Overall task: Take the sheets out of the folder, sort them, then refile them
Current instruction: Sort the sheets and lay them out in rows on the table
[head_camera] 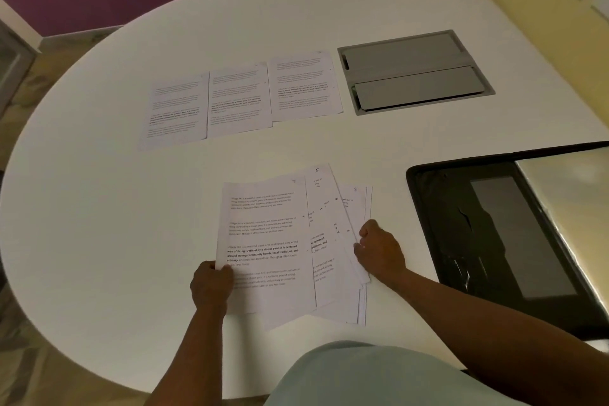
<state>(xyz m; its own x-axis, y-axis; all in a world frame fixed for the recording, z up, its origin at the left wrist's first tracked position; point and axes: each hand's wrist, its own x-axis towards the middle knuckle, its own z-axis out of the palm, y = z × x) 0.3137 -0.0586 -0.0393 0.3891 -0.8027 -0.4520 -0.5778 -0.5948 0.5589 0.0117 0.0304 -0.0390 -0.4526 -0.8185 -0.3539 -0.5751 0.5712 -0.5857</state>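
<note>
So: sorting is underway. Left hand [211, 283] pinches the lower-left edge of the top sheet [263, 241], thumb on the printed face, fingers curled under the margin. Right hand [379, 249] has fingers curled down on the right edge of the fanned stack [349, 241], knuckles up; whether it pinches or just pins the paper I cannot tell. The fan sits at 6 o'clock on the white table [99, 191], just in front of the person.

Three sheets laid out in a row [240, 99] at 12 o'clock, edges touching or slightly overlapping. Open black folder [478, 224] at 3 o'clock, apart from the fan. Grey cable hatch [415, 71] in the tabletop at 1 o'clock, just beside the row's right end.

Handling, my read: plain office paper, light, floppy, no stiffness across the span. Sheets slide easily on each other and on the smooth tabletop, so the fan will skew if pulled one-sided. Creases and tears at corners. Best hold is a thumb-and-finger pinch on a side margin near a corner, other hand pinning the remainder flat. Handwritten numbers at top-right corners look like the sort key; only a "5" is legible.
</note>
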